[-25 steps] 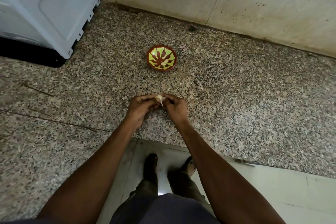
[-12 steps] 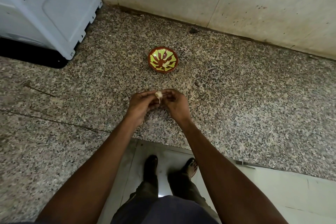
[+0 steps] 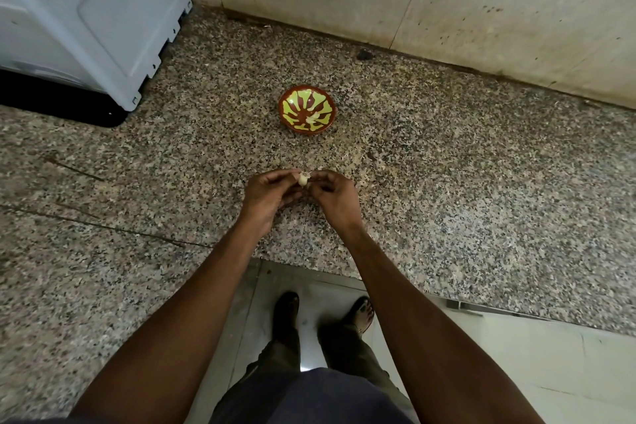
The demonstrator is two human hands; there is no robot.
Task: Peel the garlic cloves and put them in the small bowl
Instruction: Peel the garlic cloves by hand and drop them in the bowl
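Garlic clove [image 3: 303, 179] sits pinched between my left hand [image 3: 270, 194] and right hand [image 3: 335, 198], lifted a little nearer the bowl [image 3: 307, 109] than a second ago; skin is coming off, bowl next

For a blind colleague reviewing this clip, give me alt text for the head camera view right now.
Both hands, left hand and right hand, pinch one garlic clove above a speckled granite counter. A small red-and-yellow bowl sits beyond them, near the wall.
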